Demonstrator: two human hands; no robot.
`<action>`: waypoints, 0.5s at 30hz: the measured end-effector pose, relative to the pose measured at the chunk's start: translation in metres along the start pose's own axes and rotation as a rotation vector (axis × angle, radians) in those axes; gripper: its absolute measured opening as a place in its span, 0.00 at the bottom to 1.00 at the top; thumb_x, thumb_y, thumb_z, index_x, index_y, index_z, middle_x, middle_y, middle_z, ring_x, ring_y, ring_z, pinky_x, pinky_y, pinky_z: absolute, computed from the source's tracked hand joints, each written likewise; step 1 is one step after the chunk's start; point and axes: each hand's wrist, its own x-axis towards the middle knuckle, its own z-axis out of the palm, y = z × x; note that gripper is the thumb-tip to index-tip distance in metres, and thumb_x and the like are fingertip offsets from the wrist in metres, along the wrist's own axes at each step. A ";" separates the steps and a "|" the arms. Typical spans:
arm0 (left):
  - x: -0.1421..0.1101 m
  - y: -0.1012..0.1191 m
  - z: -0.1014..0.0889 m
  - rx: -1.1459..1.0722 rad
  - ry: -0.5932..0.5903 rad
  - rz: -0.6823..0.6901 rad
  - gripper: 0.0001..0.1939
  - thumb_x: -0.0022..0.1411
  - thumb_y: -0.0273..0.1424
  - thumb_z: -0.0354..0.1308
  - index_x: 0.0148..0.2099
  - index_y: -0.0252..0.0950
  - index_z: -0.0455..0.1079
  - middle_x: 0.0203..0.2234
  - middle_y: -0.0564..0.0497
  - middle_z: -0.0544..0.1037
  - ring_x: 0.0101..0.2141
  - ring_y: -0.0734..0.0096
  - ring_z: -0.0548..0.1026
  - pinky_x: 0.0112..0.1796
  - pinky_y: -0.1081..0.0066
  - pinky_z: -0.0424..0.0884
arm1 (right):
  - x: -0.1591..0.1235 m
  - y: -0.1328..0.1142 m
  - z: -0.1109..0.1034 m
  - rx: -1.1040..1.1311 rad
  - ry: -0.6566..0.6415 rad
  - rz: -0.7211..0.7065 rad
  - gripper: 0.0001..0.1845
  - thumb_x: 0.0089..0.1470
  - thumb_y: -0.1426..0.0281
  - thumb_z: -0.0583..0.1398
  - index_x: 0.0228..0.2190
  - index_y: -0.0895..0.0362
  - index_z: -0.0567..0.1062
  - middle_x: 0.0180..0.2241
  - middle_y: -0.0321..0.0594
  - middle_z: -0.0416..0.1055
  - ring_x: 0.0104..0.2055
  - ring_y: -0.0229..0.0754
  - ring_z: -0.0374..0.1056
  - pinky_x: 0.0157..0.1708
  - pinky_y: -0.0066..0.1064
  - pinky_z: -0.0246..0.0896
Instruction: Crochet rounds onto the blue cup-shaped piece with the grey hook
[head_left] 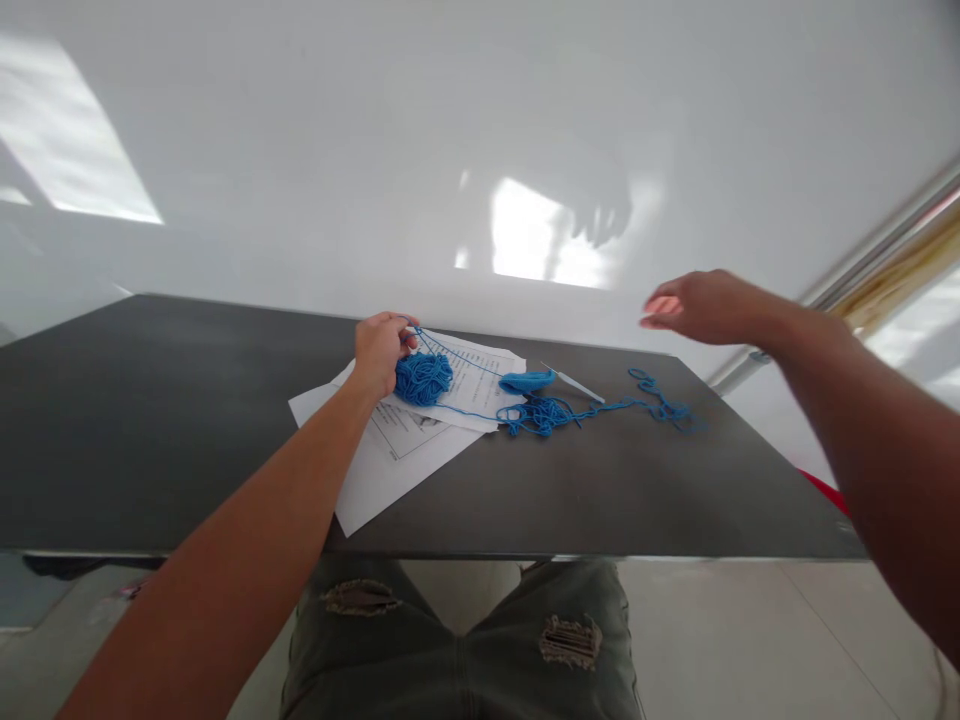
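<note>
From my head camera, my left hand (382, 350) sits just left of centre, fingers curled onto the ball of bright blue yarn (424, 378) — it rests on white printed paper sheets (390, 450) atop the dark grey table (150, 430). A strand runs right to a small blue crocheted piece (526, 381) on a thin white crochet hook (581, 383), beside loose tangled blue yarn (555, 412). My right hand (701, 305) hovers at upper right — fingers loosely extended, holding nothing.
</note>
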 end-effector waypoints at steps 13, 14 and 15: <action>-0.009 -0.001 0.001 0.042 -0.210 0.017 0.05 0.51 0.26 0.59 0.28 0.31 0.75 0.13 0.51 0.70 0.14 0.81 0.58 0.18 0.78 0.51 | 0.031 -0.077 0.117 0.176 -0.485 -0.237 0.66 0.38 0.45 0.76 0.73 0.47 0.60 0.72 0.55 0.56 0.68 0.76 0.61 0.61 0.62 0.66; -0.008 -0.001 0.001 0.046 -0.208 0.014 0.05 0.51 0.26 0.59 0.28 0.31 0.75 0.13 0.52 0.69 0.14 0.81 0.58 0.18 0.78 0.51 | 0.034 -0.073 0.124 0.195 -0.483 -0.258 0.60 0.40 0.46 0.75 0.70 0.47 0.65 0.69 0.53 0.62 0.65 0.71 0.66 0.60 0.56 0.68; -0.009 -0.001 0.001 0.051 -0.205 0.011 0.05 0.51 0.26 0.58 0.28 0.31 0.75 0.13 0.52 0.69 0.14 0.81 0.58 0.18 0.78 0.50 | 0.035 -0.070 0.130 0.213 -0.463 -0.277 0.53 0.43 0.48 0.74 0.67 0.48 0.69 0.66 0.52 0.66 0.63 0.66 0.69 0.59 0.51 0.69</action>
